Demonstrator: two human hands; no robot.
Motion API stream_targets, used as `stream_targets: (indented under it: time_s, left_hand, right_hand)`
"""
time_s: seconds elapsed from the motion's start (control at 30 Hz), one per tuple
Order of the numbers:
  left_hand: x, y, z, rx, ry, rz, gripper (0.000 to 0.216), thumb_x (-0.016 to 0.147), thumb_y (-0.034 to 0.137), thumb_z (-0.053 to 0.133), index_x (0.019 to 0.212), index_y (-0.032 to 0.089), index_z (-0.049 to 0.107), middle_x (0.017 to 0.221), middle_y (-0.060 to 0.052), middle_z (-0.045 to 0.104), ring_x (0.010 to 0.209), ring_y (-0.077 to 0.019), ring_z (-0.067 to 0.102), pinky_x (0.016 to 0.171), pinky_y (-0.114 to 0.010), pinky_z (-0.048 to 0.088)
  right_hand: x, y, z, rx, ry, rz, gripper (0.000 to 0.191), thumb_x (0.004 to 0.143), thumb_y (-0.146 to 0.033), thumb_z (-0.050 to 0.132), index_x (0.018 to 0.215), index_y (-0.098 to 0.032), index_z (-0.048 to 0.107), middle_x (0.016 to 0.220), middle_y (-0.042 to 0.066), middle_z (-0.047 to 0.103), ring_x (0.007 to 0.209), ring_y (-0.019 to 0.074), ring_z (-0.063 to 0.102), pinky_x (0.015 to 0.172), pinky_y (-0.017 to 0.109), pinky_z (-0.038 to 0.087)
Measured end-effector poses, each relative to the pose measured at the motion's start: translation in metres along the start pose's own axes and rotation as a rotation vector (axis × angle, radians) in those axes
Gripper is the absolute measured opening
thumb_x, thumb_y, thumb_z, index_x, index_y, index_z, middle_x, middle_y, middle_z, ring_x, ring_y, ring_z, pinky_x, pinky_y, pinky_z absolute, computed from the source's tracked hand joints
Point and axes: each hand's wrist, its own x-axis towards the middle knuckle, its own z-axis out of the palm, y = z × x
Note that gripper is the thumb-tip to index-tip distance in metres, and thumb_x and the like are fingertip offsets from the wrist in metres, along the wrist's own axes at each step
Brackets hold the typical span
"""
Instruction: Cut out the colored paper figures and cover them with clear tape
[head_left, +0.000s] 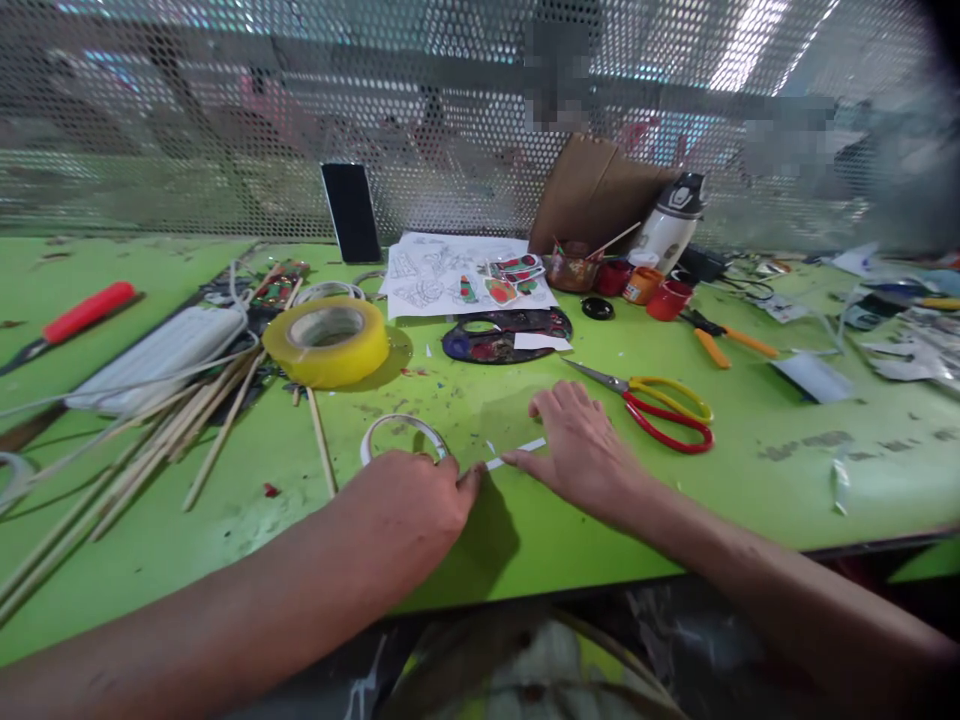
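Observation:
My left hand (412, 500) is closed at the near side of a thin roll of white tape (367, 440), and its fingers hide part of the ring. A narrow white strip of tape (525, 450) stretches across the green table from my left fingertips toward my right hand (581, 445). That right hand lies low over the table with its fingers apart, the thumb touching the strip. Scissors (637, 393) with one red and one yellow handle lie just beyond it. A tiny white scrap (490, 446) sits beside the strip.
Left of my hands are a wide yellow tape roll (326, 345), bamboo sticks (180, 420) and a red-handled knife (86, 312). Behind stand a phone (351, 213), drawn sheets (424, 270), a paint palette (480, 345), paint jars (643, 285), a bottle (667, 225) and orange-handled pliers (724, 338).

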Motion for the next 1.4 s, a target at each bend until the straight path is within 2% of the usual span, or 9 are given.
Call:
stream_targets:
  time_s: [0.3,0.47,0.6,0.7,0.8,1.03,1.23,1.33,1.4]
  left_hand:
    - [-0.002,0.0,-0.001,-0.037,-0.025,-0.031,0.042,0.081,-0.003,0.042,0.117,0.011,0.06,0.072,-0.009,0.067,0.053,-0.0221,0.062,0.044,-0.032,0.037]
    - [0.001,-0.002,0.004,-0.038,-0.096,-0.056,0.049,0.079,0.0,0.042,0.123,0.014,0.057,0.073,-0.008,0.067,0.055,-0.0265,0.064,0.042,-0.035,0.04]
    - [0.001,-0.005,0.009,-0.051,-0.089,-0.066,0.053,0.077,0.0,0.041,0.125,0.017,0.055,0.072,-0.005,0.067,0.055,-0.0267,0.065,0.042,-0.034,0.039]
    - [-0.001,-0.006,0.011,-0.058,-0.062,-0.068,0.052,0.078,0.0,0.04,0.125,0.018,0.055,0.071,-0.005,0.067,0.055,-0.0258,0.064,0.042,-0.033,0.035]
    - [-0.002,-0.006,0.01,-0.066,-0.043,-0.07,0.05,0.081,0.002,0.038,0.126,0.017,0.054,0.07,-0.004,0.066,0.053,-0.0248,0.064,0.041,-0.033,0.031]
    - [-0.003,-0.006,0.012,-0.085,-0.04,-0.07,0.05,0.08,0.003,0.039,0.126,0.017,0.054,0.07,-0.003,0.066,0.053,-0.0249,0.063,0.041,-0.033,0.029]
    - [-0.004,-0.006,0.013,-0.131,-0.011,-0.082,0.047,0.08,0.004,0.04,0.121,0.017,0.056,0.073,-0.004,0.065,0.058,-0.0254,0.063,0.045,-0.035,0.039]
    - [-0.002,-0.004,0.008,-0.135,0.033,-0.096,0.038,0.08,0.007,0.041,0.108,0.018,0.063,0.083,-0.007,0.065,0.072,-0.0275,0.064,0.054,-0.038,0.048]
    - [0.001,-0.003,0.005,-0.104,0.07,-0.102,0.032,0.079,0.009,0.044,0.099,0.017,0.067,0.102,-0.012,0.065,0.089,-0.0312,0.062,0.061,-0.041,0.051]
  right_hand:
    - [0.002,0.042,-0.007,0.221,-0.069,0.176,0.034,0.077,-0.044,0.066,0.095,-0.017,0.054,0.096,0.008,0.056,0.091,0.0269,0.053,0.076,0.042,0.044]
    - [0.0,0.046,-0.003,0.354,0.017,0.212,0.025,0.081,-0.028,0.058,0.103,-0.016,0.056,0.093,0.008,0.057,0.081,0.0228,0.056,0.065,0.035,0.047]
    - [-0.003,0.037,-0.005,0.353,0.063,0.095,0.013,0.085,-0.018,0.053,0.096,-0.015,0.061,0.093,0.007,0.06,0.084,0.0197,0.056,0.075,0.033,0.047]
    - [-0.006,0.026,-0.008,0.321,-0.006,-0.065,0.011,0.088,-0.018,0.055,0.085,-0.016,0.065,0.086,0.005,0.063,0.085,0.0198,0.056,0.079,0.032,0.046]
    - [-0.006,0.018,-0.012,0.252,-0.056,-0.172,0.012,0.088,-0.014,0.055,0.084,-0.014,0.067,0.086,0.008,0.063,0.091,0.0226,0.054,0.086,0.036,0.042]
    - [0.001,0.019,-0.008,0.191,-0.065,-0.143,0.014,0.087,-0.011,0.054,0.075,-0.015,0.059,0.079,0.005,0.061,0.079,0.0186,0.054,0.074,0.03,0.043]
    - [0.003,0.02,-0.001,0.083,-0.082,-0.184,0.017,0.088,-0.006,0.045,0.078,-0.015,0.056,0.079,0.006,0.059,0.074,0.019,0.051,0.066,0.031,0.039]
    - [-0.001,0.021,0.004,0.026,-0.076,-0.231,0.017,0.087,-0.005,0.042,0.081,-0.014,0.055,0.083,0.008,0.057,0.075,0.0207,0.049,0.067,0.033,0.038]
    - [-0.003,0.023,0.008,0.005,-0.07,-0.257,0.017,0.087,-0.004,0.042,0.082,-0.014,0.055,0.086,0.009,0.057,0.078,0.0213,0.049,0.069,0.034,0.038]
